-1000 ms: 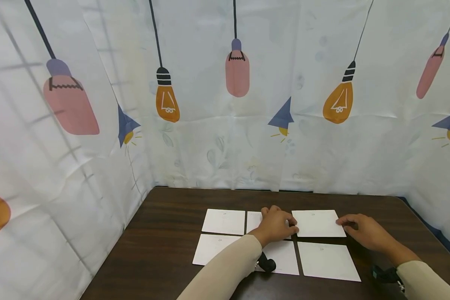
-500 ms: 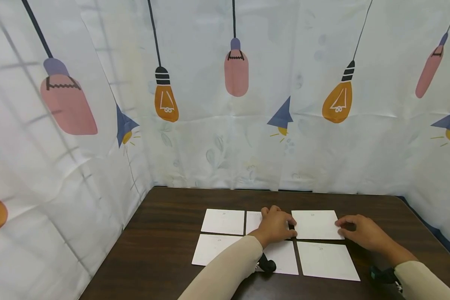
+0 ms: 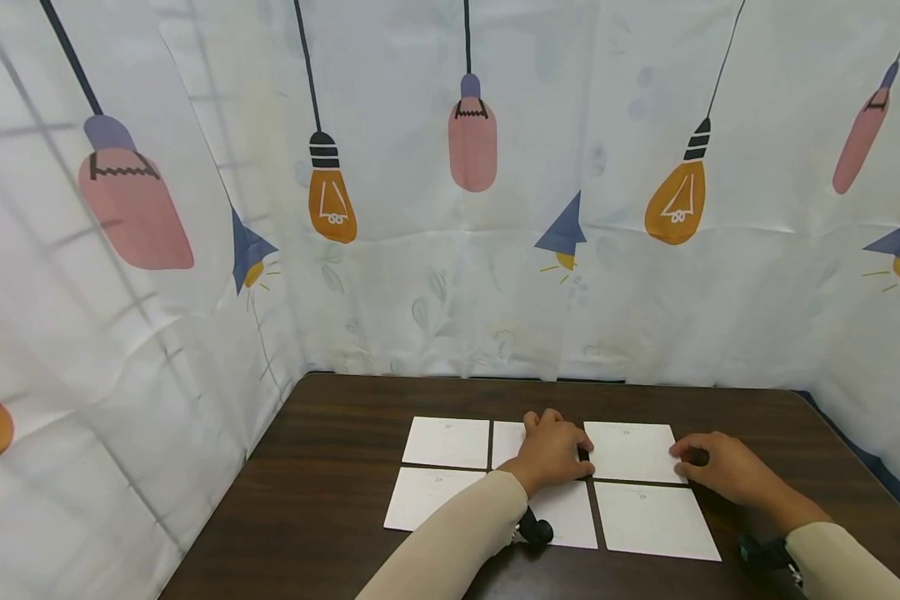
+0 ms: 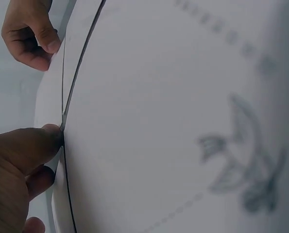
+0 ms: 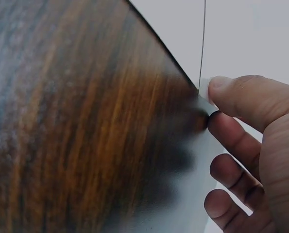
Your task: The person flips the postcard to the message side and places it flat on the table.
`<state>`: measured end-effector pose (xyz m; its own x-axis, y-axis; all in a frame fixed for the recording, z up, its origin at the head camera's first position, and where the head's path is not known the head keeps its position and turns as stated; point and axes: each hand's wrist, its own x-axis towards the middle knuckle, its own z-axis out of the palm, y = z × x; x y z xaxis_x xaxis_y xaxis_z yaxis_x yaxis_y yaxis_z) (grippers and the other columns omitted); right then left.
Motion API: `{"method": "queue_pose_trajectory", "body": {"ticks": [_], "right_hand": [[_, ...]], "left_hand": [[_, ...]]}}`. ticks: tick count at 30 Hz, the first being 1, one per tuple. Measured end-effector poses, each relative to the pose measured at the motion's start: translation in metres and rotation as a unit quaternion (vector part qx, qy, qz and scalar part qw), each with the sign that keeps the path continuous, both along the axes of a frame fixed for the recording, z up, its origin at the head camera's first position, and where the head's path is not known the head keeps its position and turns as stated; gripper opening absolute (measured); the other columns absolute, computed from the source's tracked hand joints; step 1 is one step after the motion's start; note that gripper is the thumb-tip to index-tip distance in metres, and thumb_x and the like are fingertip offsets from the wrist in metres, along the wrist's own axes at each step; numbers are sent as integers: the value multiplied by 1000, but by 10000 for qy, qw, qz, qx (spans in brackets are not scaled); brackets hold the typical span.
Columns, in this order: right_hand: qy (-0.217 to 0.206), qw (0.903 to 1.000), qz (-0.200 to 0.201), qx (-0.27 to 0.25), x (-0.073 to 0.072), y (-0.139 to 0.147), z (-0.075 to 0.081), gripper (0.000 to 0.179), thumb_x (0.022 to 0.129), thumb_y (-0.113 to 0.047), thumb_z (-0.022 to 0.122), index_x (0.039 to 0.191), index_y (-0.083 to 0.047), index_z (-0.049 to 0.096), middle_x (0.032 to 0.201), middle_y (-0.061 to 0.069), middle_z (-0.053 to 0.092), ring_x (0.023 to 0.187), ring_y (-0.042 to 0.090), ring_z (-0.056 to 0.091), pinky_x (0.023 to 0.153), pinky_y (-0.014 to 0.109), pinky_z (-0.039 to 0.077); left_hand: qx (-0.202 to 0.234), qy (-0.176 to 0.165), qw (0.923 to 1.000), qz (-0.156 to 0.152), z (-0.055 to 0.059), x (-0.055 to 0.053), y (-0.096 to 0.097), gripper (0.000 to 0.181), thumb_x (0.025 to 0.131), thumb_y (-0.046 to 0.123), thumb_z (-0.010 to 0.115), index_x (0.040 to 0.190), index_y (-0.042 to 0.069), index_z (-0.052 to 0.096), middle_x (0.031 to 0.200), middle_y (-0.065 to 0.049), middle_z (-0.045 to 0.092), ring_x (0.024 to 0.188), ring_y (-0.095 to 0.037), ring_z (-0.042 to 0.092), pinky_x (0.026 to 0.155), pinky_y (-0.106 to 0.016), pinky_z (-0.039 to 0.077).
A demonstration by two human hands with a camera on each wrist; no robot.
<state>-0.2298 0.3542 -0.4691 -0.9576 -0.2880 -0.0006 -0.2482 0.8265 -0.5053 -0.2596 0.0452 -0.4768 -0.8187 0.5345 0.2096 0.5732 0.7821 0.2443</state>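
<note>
A white paper sheet (image 3: 630, 450) lies at the back right of two rows of similar sheets. My left hand (image 3: 547, 450) holds its left edge between thumb and fingers, reaching over the back middle sheet (image 3: 506, 442). At its right edge, my right hand (image 3: 735, 471) pinches with thumb and forefinger. In the left wrist view, the left thumb (image 4: 44, 141) sits where narrow gaps between sheets meet. The right wrist view has the right thumb (image 5: 231, 92) at the sheet's near corner, with the other fingers bent below.
Other white sheets lie back left (image 3: 446, 442), front left (image 3: 423, 496), front middle (image 3: 570, 512) and front right (image 3: 656, 521) on the dark wooden table (image 3: 330, 467). One front sheet shows a blurred plant- or bird-like drawing (image 4: 251, 165). A lamp-patterned white curtain (image 3: 420, 317) surrounds the table.
The back right sheet has shifted slightly toward me, narrowing its gap to the front right sheet. My right hand has moved slightly with it; the left hand has stayed nearly still.
</note>
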Motion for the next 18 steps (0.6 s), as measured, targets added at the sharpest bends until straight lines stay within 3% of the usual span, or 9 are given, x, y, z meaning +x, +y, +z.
{"method": "queue_pose_trajectory", "body": {"ticks": [9,18], "right_hand": [[-30,9999,137,27,-1,-2,-1,27,89,-21,80,112,-8,73,104,-1,69,95,19,64,75,36,54],[93,9999,-110,-63,0,-9,1,31,91,-17,79,117,-3,70,107,3,69,97,25,65,75,41,54]], "left_hand": [[-82,141,9999,-17,-2,-1,1,18,82,47,85,98,38,80,105,25,68,109,-9,48,90,-44,27],[-44,52,10000,41,2,1,-2,18,84,46,83,100,37,81,105,24,69,111,-10,49,90,-43,27]]}}
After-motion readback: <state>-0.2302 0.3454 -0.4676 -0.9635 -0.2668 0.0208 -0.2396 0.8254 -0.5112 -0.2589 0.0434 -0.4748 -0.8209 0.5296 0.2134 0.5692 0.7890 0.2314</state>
